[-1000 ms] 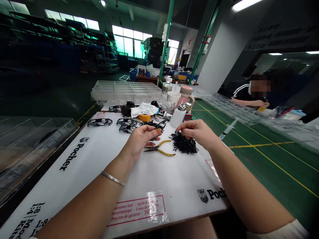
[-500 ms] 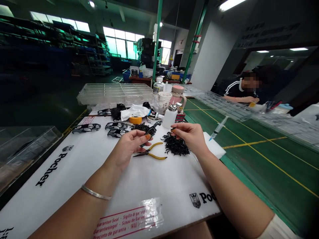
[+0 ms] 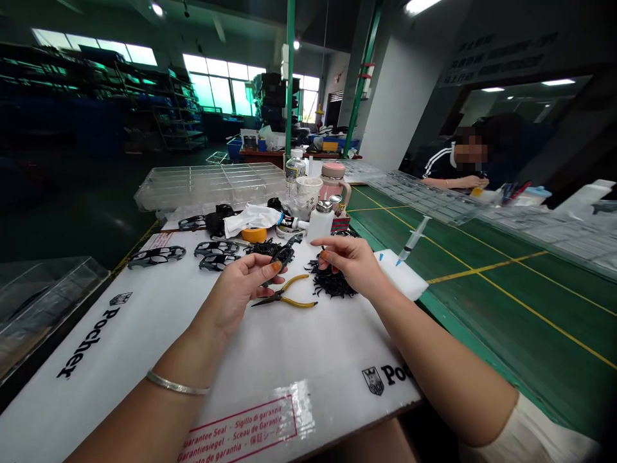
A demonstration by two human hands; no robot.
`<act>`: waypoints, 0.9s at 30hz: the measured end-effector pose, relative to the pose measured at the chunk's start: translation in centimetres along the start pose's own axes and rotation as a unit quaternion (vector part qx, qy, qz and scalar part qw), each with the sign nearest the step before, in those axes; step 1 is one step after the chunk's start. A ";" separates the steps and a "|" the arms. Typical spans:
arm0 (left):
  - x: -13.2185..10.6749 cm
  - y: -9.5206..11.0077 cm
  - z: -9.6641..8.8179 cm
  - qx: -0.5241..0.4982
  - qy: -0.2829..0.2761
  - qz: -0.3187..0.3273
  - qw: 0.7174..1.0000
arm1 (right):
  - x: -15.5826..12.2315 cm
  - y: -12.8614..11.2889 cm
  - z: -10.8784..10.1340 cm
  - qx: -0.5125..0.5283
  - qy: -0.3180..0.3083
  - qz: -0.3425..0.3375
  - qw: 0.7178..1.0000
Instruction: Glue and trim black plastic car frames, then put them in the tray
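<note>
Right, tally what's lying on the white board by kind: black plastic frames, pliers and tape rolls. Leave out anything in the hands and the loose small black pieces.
Black plastic frames: 4
Yellow-handled pliers: 1
Tape rolls: 1
Total: 6

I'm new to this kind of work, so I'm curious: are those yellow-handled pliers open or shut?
Shut, it seems: the pliers lie with their slim jaws meeting in one point, while the yellow handles spread apart.
</note>
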State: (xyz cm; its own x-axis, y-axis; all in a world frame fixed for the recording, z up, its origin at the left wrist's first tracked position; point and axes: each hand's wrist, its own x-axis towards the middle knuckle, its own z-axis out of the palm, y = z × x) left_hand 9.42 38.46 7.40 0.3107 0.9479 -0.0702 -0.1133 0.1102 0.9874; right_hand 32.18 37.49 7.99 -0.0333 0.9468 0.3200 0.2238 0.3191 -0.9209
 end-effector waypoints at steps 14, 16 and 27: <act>-0.3 -0.2 0.4 0.064 0.025 0.038 0.997 | -0.8 -0.9 0.8 0.057 0.030 -0.038 0.997; -0.3 -0.1 0.6 0.079 0.038 0.044 0.995 | -1.3 -1.4 1.2 0.060 0.013 -0.043 0.997; -0.5 0.3 0.9 0.134 0.047 0.027 0.990 | -2.6 -2.1 1.4 0.046 -0.028 -0.117 0.992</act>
State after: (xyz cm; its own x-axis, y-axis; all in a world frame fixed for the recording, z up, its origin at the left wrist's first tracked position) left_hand 10.07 37.72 7.88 0.2206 0.9752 -0.0177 0.1312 -0.0117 0.9913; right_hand 30.41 34.46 8.75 -0.1277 0.8460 0.5177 0.1134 0.5310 -0.8397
